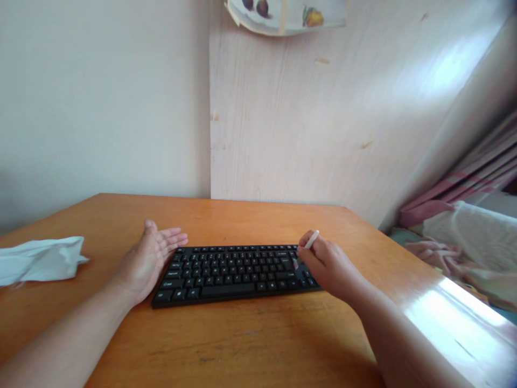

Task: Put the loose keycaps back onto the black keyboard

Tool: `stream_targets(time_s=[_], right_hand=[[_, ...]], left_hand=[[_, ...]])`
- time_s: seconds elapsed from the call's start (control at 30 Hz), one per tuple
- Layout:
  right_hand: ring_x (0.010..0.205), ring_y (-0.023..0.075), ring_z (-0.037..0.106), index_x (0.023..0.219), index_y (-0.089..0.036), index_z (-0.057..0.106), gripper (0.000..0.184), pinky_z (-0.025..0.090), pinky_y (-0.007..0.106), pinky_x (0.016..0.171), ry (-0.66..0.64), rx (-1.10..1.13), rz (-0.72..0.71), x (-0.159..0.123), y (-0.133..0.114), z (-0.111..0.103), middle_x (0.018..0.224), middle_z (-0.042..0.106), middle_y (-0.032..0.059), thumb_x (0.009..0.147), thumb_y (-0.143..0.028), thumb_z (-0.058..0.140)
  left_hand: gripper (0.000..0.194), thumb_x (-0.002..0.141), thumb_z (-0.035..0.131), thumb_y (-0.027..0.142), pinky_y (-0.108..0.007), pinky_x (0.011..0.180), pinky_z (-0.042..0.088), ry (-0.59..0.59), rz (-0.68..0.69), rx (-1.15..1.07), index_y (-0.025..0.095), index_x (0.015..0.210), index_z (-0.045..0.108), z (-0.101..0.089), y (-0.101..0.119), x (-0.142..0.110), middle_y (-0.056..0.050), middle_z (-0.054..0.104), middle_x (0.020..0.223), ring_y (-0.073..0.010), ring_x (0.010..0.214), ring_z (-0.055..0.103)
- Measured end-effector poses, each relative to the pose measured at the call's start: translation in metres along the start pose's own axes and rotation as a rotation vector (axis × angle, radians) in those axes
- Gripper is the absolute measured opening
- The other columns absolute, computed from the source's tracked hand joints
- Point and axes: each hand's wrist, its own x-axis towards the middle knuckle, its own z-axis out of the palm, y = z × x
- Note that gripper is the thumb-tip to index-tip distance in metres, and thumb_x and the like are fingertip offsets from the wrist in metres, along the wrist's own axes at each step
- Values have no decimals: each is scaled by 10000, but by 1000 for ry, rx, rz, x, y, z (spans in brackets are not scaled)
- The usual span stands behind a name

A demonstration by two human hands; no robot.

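A black keyboard (238,272) lies flat on the wooden table in front of me. My left hand (151,258) rests on its side at the keyboard's left end, palm towards the keys and fingers stretched out, holding nothing. Over the keyboard's right end, my right hand (323,264) is closed around a thin white-handled tool (312,239). The handle's end sticks up above the fingers, and a small pale bit shows below them near the keys. Most of the tool is hidden by the hand, so its kind is unclear.
A white tissue packet (42,260) lies on the table (242,345) at the left. Behind the table stand a wall and a pale wood panel (283,124) with a fruit picture (286,16). Bedding (476,242) and a pink curtain (456,183) are at the right.
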Motion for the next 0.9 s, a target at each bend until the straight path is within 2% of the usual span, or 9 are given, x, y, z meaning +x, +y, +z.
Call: stream_targets(time_s=[0.13,0.37,0.53,0.77,0.9], right_hand=[[627,146,554,828,-227,494,181,363,252,590,106,60,40,0,4,0,696,602,-7,937,-346,412],[698,159,591,872,-230,510,156,391,261,661,37,79,-12,2,9,14,765,633,7,941,-328,409],[677,162,585,851,-225,512,131,382,265,647,5,48,2,1,7,10,724,627,7,920,-300,429],[652,141,566,811,-221,508,170,377,245,601,117,148,60,1,7,6,712,619,-3,922,-329,439],[695,147,578,854,-219,527,182,391,252,643,95,170,19,2,8,11,769,637,9,937,-343,424]], left_hand=[[768,923,226,633,-395,1099,353,-2,-4,-1,18,1230,569,0,1,0,-212,684,1096,-258,1129,605],[764,933,215,617,-392,1088,362,18,-26,-2,11,1230,574,3,4,-2,-214,682,1105,-259,1136,603],[785,918,233,644,-371,1090,362,9,-20,-2,8,1241,561,1,2,0,-212,684,1111,-253,1137,603],[727,926,228,632,-410,1112,337,7,-16,-1,58,1167,602,0,0,2,-187,695,1097,-259,1142,604],[726,919,240,641,-402,1109,342,-2,-10,-2,61,1159,605,-2,-1,3,-190,687,1118,-257,1145,602]])
